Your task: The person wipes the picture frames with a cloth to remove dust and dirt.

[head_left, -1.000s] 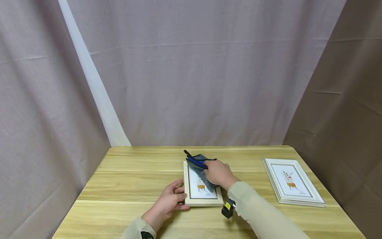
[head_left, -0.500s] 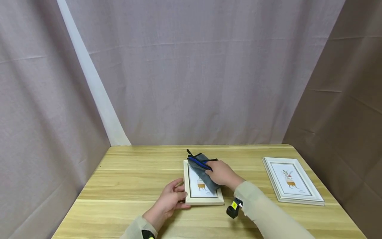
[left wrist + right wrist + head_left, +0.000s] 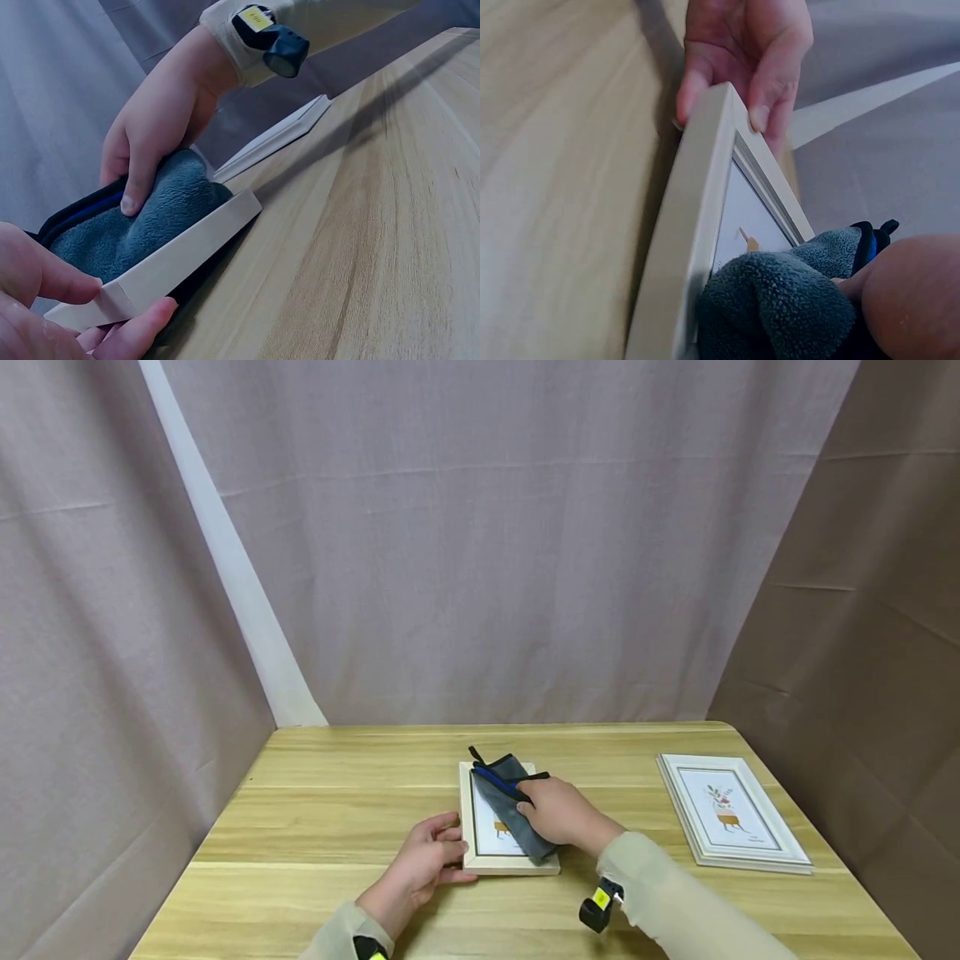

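A cream picture frame [image 3: 510, 866] with a plant print lies face up near the middle of the table. My left hand [image 3: 422, 860] grips its left edge, thumb on top and fingers underneath, as the left wrist view shows. Across the frame's face lies a folded grey-teal cloth [image 3: 504, 802] with black and blue edging. My right hand [image 3: 566, 812] holds this cloth bunched against the glass, thumb pressed into it. Much of the print [image 3: 739, 217] is hidden under the cloth. In the right wrist view the cloth reaches the frame's near corner.
At the right of the wooden table [image 3: 337, 793] lies a stack of white picture frames [image 3: 738, 852], the top one with a similar print. Grey curtains [image 3: 480, 568] hang behind the table, and a brown one [image 3: 862, 652] hangs on the right.
My right hand has slid the cloth down and slightly right over the picture, towards the lower right corner. The left hand and the frame stay nearly in place.
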Action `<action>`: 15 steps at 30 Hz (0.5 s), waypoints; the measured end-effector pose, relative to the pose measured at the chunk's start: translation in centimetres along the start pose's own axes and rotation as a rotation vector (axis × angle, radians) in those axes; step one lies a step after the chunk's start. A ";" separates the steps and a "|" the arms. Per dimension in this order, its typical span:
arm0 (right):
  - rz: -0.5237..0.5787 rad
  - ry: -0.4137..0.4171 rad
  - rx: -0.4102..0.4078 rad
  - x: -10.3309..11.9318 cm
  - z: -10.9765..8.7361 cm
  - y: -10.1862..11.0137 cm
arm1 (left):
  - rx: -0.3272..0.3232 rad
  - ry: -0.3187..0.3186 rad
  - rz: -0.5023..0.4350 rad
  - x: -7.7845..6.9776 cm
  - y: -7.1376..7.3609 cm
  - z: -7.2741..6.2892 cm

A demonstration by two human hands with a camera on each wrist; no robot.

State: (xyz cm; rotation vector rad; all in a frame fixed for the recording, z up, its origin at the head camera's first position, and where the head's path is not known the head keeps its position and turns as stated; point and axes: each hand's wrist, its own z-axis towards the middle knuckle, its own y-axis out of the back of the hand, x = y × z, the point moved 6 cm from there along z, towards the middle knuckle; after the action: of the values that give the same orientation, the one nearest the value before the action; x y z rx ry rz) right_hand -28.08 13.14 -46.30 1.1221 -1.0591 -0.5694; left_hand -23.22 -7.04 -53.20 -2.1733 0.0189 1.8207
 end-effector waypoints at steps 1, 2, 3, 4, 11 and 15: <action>-0.001 0.003 0.001 0.0 -0.2 -0.1 | 0.003 0.000 0.000 0.0 0.0 0.0; -0.001 0.008 0.005 0.1 -0.4 -0.1 | 0.006 0.000 0.000 0.0 0.0 0.0; 0.002 0.012 0.009 0.2 -0.6 -0.2 | 0.010 -0.001 -0.001 0.0 0.1 0.1; 0.004 0.020 0.009 0.3 -0.9 -0.2 | 0.013 -0.002 -0.002 0.0 0.1 0.0; 0.036 0.077 -0.021 0.3 -2.4 0.1 | 0.032 -0.010 -0.008 0.1 0.3 0.0; 0.066 0.089 -0.034 -0.6 -3.0 0.0 | 0.034 -0.006 -0.006 0.1 0.3 0.0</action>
State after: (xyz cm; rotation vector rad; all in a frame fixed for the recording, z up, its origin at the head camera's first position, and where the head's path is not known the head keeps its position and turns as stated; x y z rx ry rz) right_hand -25.61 14.97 -46.70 1.0698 -1.0021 -0.4794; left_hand -23.27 -7.27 -53.40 -2.1426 0.0417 1.8099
